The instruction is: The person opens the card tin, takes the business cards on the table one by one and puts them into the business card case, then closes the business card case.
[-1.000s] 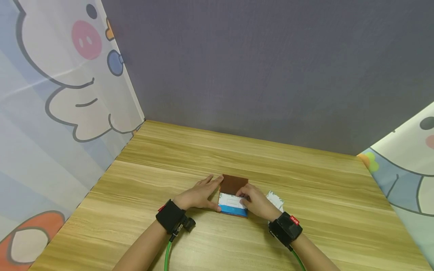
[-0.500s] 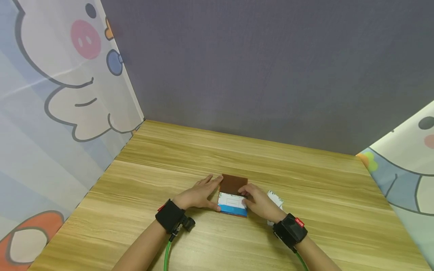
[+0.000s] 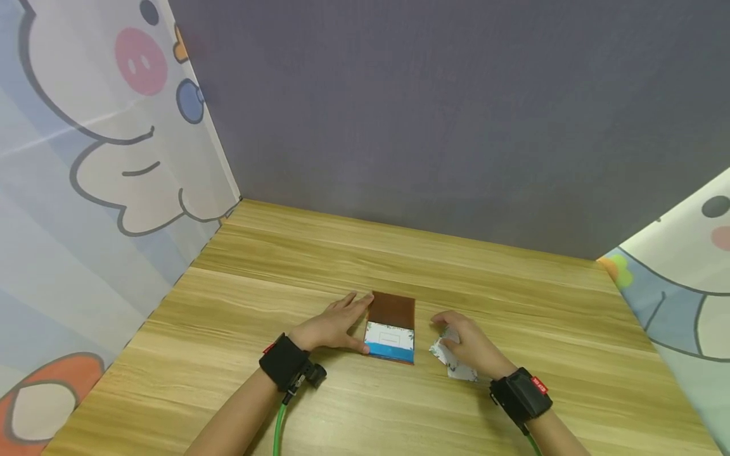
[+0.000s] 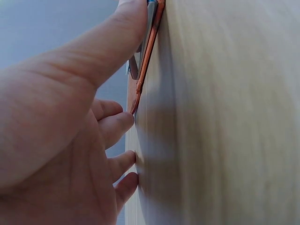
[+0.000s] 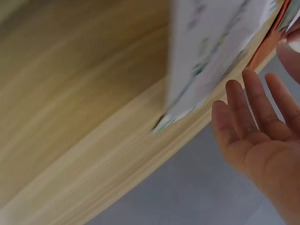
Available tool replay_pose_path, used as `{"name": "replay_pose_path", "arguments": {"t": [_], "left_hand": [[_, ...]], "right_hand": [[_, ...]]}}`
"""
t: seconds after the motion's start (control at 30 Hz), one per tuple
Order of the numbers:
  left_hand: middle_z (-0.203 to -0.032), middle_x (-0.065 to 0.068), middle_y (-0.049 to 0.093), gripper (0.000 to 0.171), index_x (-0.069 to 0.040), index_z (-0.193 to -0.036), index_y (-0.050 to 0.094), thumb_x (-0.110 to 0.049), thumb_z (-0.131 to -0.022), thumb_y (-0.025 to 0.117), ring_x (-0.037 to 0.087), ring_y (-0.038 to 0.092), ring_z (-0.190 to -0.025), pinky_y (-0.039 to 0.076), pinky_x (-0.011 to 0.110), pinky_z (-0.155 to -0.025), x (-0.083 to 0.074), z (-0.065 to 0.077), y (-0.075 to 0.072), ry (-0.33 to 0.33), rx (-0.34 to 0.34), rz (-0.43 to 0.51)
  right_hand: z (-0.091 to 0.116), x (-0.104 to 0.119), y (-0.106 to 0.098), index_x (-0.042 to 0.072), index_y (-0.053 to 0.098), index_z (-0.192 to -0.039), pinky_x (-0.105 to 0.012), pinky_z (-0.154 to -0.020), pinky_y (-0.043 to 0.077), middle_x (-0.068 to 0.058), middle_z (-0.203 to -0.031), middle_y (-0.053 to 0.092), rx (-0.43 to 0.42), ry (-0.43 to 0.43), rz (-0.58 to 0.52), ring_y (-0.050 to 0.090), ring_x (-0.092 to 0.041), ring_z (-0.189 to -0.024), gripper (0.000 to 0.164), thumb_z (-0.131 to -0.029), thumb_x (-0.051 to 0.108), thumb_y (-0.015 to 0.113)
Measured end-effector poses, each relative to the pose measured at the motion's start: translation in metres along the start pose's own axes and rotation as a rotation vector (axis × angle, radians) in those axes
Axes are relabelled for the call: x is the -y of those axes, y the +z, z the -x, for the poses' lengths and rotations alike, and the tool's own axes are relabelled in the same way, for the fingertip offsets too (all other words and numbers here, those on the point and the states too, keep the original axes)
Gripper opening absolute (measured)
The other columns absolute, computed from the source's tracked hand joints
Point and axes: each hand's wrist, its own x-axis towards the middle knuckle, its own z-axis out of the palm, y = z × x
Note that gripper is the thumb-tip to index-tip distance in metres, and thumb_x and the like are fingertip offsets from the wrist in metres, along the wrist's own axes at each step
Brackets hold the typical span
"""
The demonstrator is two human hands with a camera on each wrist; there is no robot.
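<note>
A brown folding card holder (image 3: 392, 310) lies open on the table, its lower half bearing a white and blue printed card (image 3: 390, 342). My left hand (image 3: 331, 328) rests at its left side, fingers spread, with the index fingertip by the top corner and the thumb at the bottom corner. To the right, my right hand (image 3: 473, 347) hovers over white leaf-printed cards (image 3: 463, 372), which it partly hides. In the right wrist view its fingers (image 5: 241, 108) are loosely extended and hold nothing, beside a white printed card (image 5: 211, 51).
The wooden table (image 3: 319, 405) runs back to a grey partition (image 3: 399, 126). Cartoon-printed sheets (image 3: 102, 253) flank it. Each wrist wears a black camera band, and a green cable (image 3: 278, 430) trails from the left one.
My right hand has left the card holder and moved right, over the loose white cards, which now lie differently. My left hand has stayed at the card holder's left edge.
</note>
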Motion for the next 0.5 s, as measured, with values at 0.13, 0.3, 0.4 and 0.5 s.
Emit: {"name": "replay_pose_path", "arguments": {"t": [0.13,0.3,0.4,0.5], "left_hand": [[-0.154,0.007,0.013,0.100,-0.011,-0.149,0.007,-0.045,-0.077,0.068,0.031,-0.001,-0.142,0.010,0.055,-0.111,0.000,0.000,-0.001,-0.004,0.002,0.001],[-0.154,0.007,0.014,0.100,-0.010,-0.148,0.007,-0.045,-0.077,0.068,0.031,0.000,-0.142,0.010,0.055,-0.111,0.000,0.000,-0.001,0.000,0.000,0.002],[-0.154,0.007,0.014,0.099,-0.010,-0.148,0.007,-0.045,-0.078,0.068,0.032,0.000,-0.142,0.011,0.055,-0.111,0.000,0.000,-0.001,0.006,-0.001,0.003],[-0.154,0.008,0.014,0.099,-0.009,-0.148,0.008,-0.045,-0.078,0.068,0.033,0.000,-0.142,0.011,0.056,-0.111,0.000,0.001,-0.001,0.011,-0.003,0.003]], "right_hand": [[0.006,-0.007,-0.005,0.002,0.057,-0.116,-0.048,-0.093,0.044,-0.012,-0.118,0.058,0.000,0.005,-0.002,0.052,-0.034,-0.114,0.040,-0.078,-0.008,0.064],[0.011,-0.014,-0.010,0.001,0.056,-0.117,-0.050,-0.093,0.042,-0.016,-0.122,0.056,0.015,0.003,0.033,0.049,-0.038,-0.116,0.045,-0.075,-0.006,0.068],[0.013,-0.018,-0.012,0.001,0.055,-0.120,-0.050,-0.093,0.042,-0.018,-0.125,0.054,0.040,-0.006,0.043,0.048,-0.039,-0.117,0.050,-0.073,-0.002,0.071],[0.015,-0.020,-0.014,0.001,0.053,-0.121,-0.050,-0.094,0.041,-0.019,-0.127,0.052,0.067,-0.023,0.049,0.047,-0.040,-0.118,0.057,-0.069,0.003,0.076]]}}
